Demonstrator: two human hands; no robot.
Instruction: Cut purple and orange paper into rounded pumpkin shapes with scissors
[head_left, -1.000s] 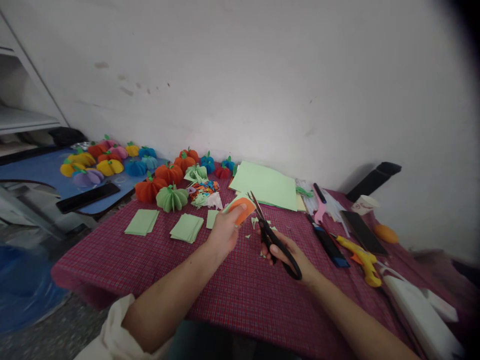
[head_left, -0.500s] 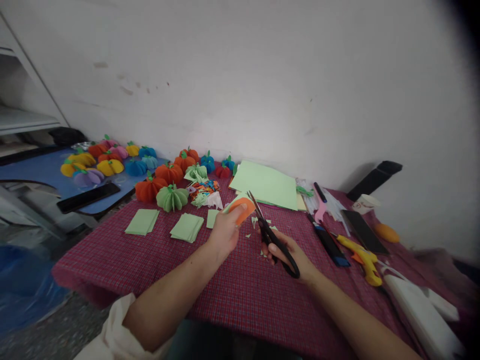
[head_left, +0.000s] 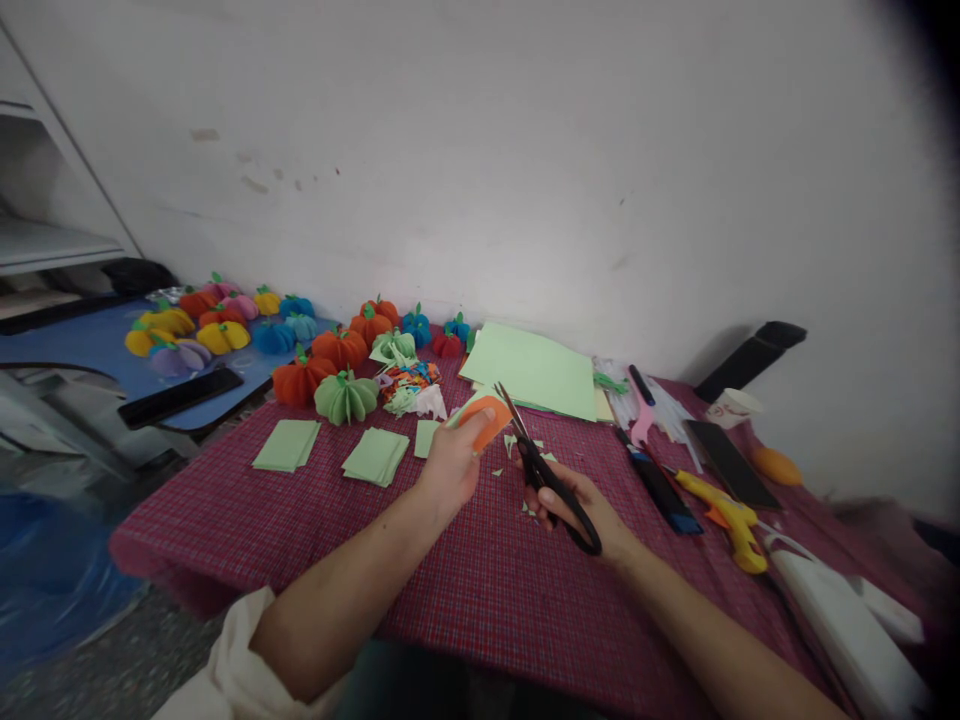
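My left hand point(head_left: 452, 462) pinches an orange paper piece point(head_left: 495, 422) laid over light green paper point(head_left: 466, 404), thumb on top. Black-handled scissors point(head_left: 551, 480) are in my right hand point(head_left: 574, 505), their blades pointing up and away, close beside the orange edge. The blades look slightly parted; whether they touch the paper I cannot tell. Small green offcuts point(head_left: 498, 472) lie on the cloth between and beneath my hands. Left of my left hand rest stacks of green paper squares point(head_left: 375, 457), point(head_left: 286, 445), and a further green square point(head_left: 424, 437) partly behind it.
Folded-paper pumpkins point(head_left: 300, 382) in several colours stand at the back left, near a scrap pile point(head_left: 409, 385). Large green sheets point(head_left: 532, 370) lie by the wall. On the right are a yellow glue gun point(head_left: 731, 515), a cutter point(head_left: 660, 485), a paper cup point(head_left: 733, 405) and a white box point(head_left: 840, 620).
The view has shifted very slightly. Both hands, the paper and the scissors keep nearly the same position.
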